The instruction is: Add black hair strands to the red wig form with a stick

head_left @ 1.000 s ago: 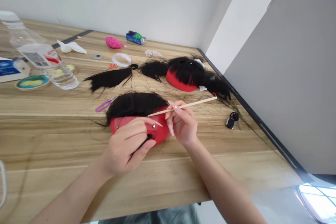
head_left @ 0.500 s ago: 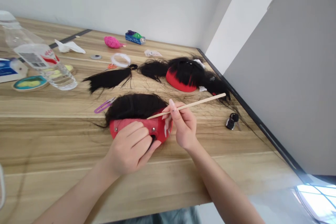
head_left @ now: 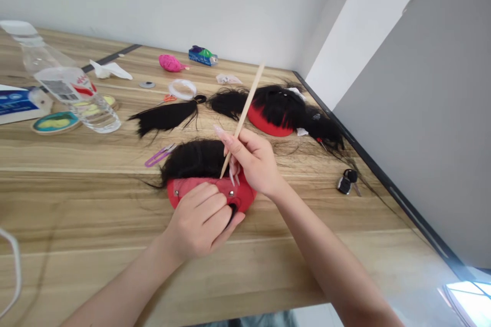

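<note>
Head view: red form (head_left: 248,190), stick (head_left: 250,96), two hands.
The form lies on the table (head_left: 268,260) in front of the person, black hair (head_left: 195,158) covering its far side. Right hand (head_left: 256,162) grasps the stick, slanted, lower tip at the hair's near edge (contact: cannot tell). Left hand (head_left: 203,219) curls over the near side, a dark tuft (head_left: 232,210) pinched between thumb and fingers. Purple snips (head_left: 156,157) lie left of the form; keys (head_left: 347,181) lie well apart, right.
</note>
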`<control>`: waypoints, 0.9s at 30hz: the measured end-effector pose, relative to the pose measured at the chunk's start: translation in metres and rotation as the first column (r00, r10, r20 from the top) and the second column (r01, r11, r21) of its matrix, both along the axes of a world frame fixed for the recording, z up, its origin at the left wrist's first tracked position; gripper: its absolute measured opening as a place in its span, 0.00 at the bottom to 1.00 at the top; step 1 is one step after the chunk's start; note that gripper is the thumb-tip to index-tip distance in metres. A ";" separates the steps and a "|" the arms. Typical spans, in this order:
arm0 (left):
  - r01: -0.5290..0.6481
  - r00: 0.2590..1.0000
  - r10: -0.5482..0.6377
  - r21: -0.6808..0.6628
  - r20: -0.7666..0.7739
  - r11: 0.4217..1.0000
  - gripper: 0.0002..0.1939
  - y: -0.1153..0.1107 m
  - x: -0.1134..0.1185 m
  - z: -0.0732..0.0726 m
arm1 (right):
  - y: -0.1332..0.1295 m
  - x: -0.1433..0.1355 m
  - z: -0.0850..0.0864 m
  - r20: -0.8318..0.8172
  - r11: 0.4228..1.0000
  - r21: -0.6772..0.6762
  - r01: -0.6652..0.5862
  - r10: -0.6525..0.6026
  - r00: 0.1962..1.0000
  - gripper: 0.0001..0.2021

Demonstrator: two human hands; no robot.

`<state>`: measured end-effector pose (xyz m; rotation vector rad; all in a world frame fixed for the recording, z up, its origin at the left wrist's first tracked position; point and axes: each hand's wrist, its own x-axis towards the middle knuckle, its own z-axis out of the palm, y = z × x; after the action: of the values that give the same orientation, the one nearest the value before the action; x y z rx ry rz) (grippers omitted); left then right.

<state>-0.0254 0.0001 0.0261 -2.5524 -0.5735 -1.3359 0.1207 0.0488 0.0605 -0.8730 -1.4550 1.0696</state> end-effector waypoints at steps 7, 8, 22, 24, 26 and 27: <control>0.015 1.000 -0.014 -0.032 0.009 0.999 0.10 -0.002 0.000 0.000 | 0.008 -0.002 -0.006 -0.164 0.986 -0.156 -0.060 0.035 0.986 0.19; 0.016 1.000 -0.016 -0.031 0.011 0.999 0.10 -0.002 0.000 0.000 | 0.008 -0.002 -0.006 -0.176 0.985 -0.162 -0.064 0.035 0.984 0.19; 0.074 0.996 -0.072 -0.029 0.053 0.997 0.09 -0.002 -0.001 -0.001 | 0.011 -0.001 -0.008 -0.247 0.979 -0.201 -0.041 -0.010 0.969 0.21; 0.096 0.994 -0.094 -0.023 0.058 0.995 0.10 -0.002 0.000 -0.003 | 0.012 0.000 -0.009 -0.255 0.979 -0.199 -0.036 -0.016 0.967 0.21; 0.108 0.992 -0.107 -0.017 0.065 0.994 0.10 -0.002 0.000 -0.005 | 0.013 0.001 -0.012 -0.279 0.983 -0.180 -0.047 -0.005 0.960 0.21; 0.110 0.992 -0.108 -0.017 0.066 0.994 0.10 -0.001 0.000 -0.005 | 0.013 0.002 -0.013 -0.286 0.984 -0.172 -0.053 0.001 0.958 0.21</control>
<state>-0.0253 -0.0012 0.0206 -2.5989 -0.4672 -1.4609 0.1223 0.0621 0.0477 -0.7869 -1.1456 1.3047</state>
